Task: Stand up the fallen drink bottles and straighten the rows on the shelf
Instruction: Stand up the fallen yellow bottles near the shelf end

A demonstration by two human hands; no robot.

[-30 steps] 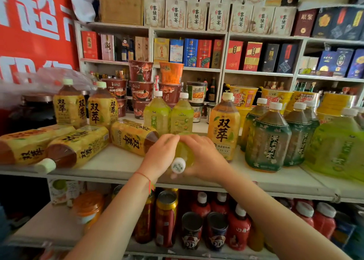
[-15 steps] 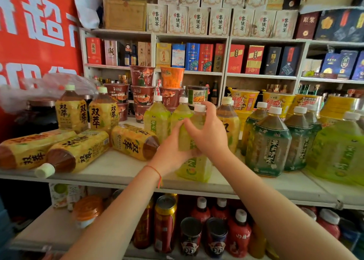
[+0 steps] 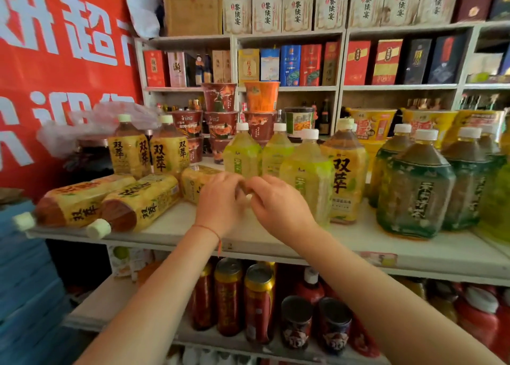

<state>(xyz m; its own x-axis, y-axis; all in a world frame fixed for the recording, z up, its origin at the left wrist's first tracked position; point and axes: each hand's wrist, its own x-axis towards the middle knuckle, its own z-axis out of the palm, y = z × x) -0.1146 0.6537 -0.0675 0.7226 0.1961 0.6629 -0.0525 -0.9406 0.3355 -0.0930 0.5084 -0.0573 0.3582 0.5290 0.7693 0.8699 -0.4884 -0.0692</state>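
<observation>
Three yellow-labelled tea bottles lie on their sides on the white shelf (image 3: 345, 243): two at the left (image 3: 80, 204) (image 3: 140, 201) and a third (image 3: 193, 182) behind them. My left hand (image 3: 220, 204) and my right hand (image 3: 278, 207) meet at the third bottle's neck end, fingers curled round it; its cap is hidden. A light green bottle (image 3: 309, 176) stands upright just right of my hands, in front of two more green ones (image 3: 242, 157). Two yellow bottles (image 3: 129, 149) stand at the back left.
An upright yellow bottle (image 3: 345, 176) and dark green bottles (image 3: 414, 190) fill the shelf's right side. Stacked noodle cups (image 3: 220, 116) stand behind. Cans and red bottles (image 3: 259, 306) sit on the shelf below. A red banner (image 3: 55, 60) hangs at the left.
Both hands stood the light green bottle upright, let go of it and moved left and down to the neck of the third fallen yellow bottle.
</observation>
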